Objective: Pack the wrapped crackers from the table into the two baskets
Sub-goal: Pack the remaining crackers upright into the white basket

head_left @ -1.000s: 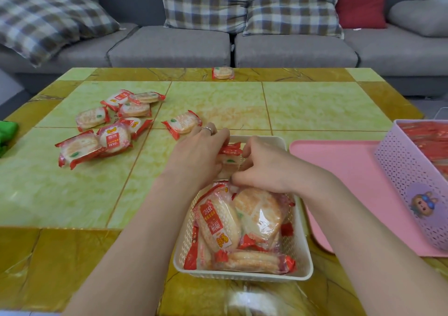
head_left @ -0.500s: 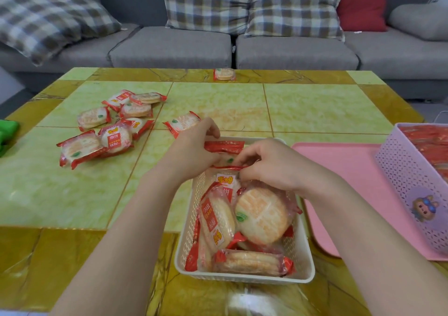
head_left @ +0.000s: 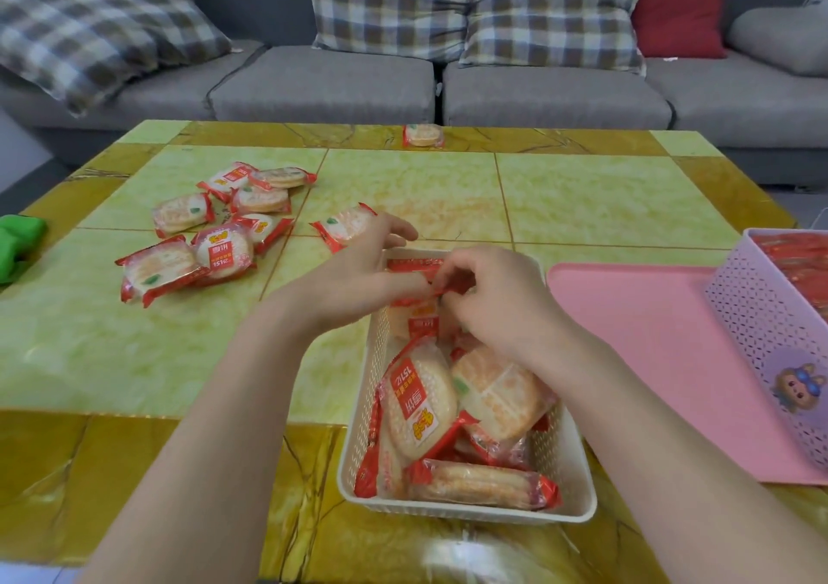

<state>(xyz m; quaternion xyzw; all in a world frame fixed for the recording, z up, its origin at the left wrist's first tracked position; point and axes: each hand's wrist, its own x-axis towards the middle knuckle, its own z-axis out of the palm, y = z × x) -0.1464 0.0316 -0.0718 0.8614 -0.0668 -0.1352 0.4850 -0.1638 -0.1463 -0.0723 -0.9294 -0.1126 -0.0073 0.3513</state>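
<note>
Green-tiled table [head_left: 403,189] before a grey sofa [head_left: 322,81], both hands over white basket [head_left: 578,485], left hand [head_left: 358,274] and right hand [head_left: 488,296] apparently pinching one wrapped cracker [head_left: 414,314], loose crackers [head_left: 210,229] left

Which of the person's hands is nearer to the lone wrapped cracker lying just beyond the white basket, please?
Left. The left hand almost touches the lone wrapped cracker; the right hand is over the white basket, farther away.

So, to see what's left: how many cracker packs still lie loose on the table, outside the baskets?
9 packs: seven clustered at the left, one beside the left hand at, one at the far edge. The arms may hide others.
</note>
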